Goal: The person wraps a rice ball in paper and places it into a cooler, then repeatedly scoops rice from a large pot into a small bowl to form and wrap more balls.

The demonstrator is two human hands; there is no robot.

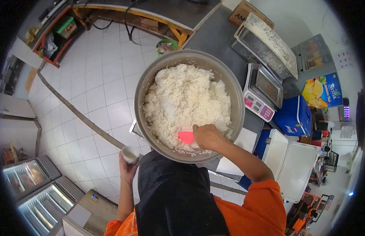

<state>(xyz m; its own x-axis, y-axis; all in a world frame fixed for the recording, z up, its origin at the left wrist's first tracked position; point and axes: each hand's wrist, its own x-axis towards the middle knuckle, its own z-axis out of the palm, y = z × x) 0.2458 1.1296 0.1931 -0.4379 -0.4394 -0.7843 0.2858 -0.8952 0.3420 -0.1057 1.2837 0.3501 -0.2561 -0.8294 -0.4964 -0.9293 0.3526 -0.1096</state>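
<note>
A large round metal pot (140,103) stands in front of me, heaped with cooked white rice (186,102). My right hand (208,137) reaches over the near right rim and is closed around a pink paddle (186,137). The paddle's blade touches the rice near the pot's front side; its handle is hidden in the hand. Outside the pot at the lower left, my left hand (128,169) grips a small whitish cup (130,154), its opening facing up. What the cup contains is hard to make out.
Right of the pot are a digital scale (258,107) with a metal tray, rice-specked metal pans (269,39), a blue cooler (293,116) and an open white-lined cooler (294,169). A green bin (166,46) sits on the tiled floor behind. Glass-topped freezers (47,208) stand lower left.
</note>
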